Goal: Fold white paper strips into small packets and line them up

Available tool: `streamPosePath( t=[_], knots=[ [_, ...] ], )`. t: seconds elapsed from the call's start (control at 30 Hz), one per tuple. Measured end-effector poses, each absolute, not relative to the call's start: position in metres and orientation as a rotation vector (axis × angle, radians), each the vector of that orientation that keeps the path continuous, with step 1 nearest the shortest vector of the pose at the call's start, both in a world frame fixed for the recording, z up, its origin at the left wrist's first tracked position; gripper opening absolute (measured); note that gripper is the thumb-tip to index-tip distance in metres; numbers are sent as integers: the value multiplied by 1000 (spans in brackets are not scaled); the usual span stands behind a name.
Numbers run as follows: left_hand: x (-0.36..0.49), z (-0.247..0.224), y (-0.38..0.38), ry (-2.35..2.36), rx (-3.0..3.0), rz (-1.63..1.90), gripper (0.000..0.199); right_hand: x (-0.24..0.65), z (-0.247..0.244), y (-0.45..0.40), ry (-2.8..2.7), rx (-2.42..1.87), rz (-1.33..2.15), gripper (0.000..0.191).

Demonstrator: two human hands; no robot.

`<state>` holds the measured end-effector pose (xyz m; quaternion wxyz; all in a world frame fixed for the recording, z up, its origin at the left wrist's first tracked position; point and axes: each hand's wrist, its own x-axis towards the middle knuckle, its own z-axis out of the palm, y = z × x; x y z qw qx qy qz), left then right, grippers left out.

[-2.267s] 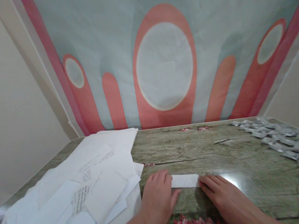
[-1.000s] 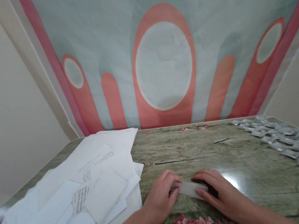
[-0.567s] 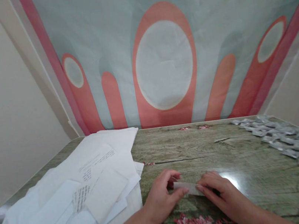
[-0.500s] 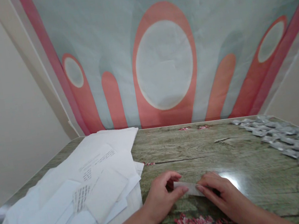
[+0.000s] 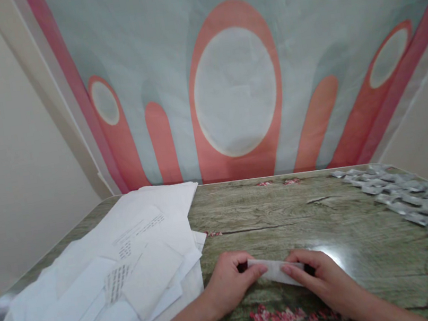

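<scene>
A narrow folded strip of white paper (image 5: pixel 275 271) is stretched between my two hands, just over the wood-patterned table. Its left end is pinched between the thumb and fingers of my left hand (image 5: pixel 234 280). Toward the other end, my right hand (image 5: pixel 315 272) grips the strip, its thumb lying on the near face. The fingers behind the paper are partly hidden. The strip slopes slightly down to the right.
Loose white sheets and cut pieces of paper (image 5: pixel 162 275), some printed, lie heaped on the left. Several folded paper pieces (image 5: pixel 413 200) sit in rows along the right side of the table (image 5: pixel 252 203). A patterned backdrop (image 5: pixel 164 44) stands behind the table's far edge.
My right hand has shifted its hold slightly, fingers lifted and spread along the strip, and more of the paper shows. My left hand has flattened its fingers a little.
</scene>
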<state>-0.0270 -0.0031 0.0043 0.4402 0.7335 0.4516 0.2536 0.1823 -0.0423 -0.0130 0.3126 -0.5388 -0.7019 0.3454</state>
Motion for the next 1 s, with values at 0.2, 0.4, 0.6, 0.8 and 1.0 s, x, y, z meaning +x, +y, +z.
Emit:
streamPosePath(
  t=[0.2, 0.4, 0.6, 0.8, 1.0],
  knots=[
    [-27, 3, -3, 1106, 1839, 618, 33, 182, -12, -42, -1828, -1434, 942, 37],
    [-27, 5, -4, 1131, 1832, 609, 34, 183, -12, -42, -1813, -1444, 958, 37],
    [-26, 6, -3, 1134, 1842, 612, 33, 182, -13, -42, -1820, -1445, 956, 36],
    [-25, 4, -4, 1134, 1900, 618, 31, 182, -8, -43, -1866, -1388, 923, 30],
    [-25, 1, -6, 1110, 1980, 617, 34, 181, -4, -42, -1875, -1351, 926, 27]
  ],
)
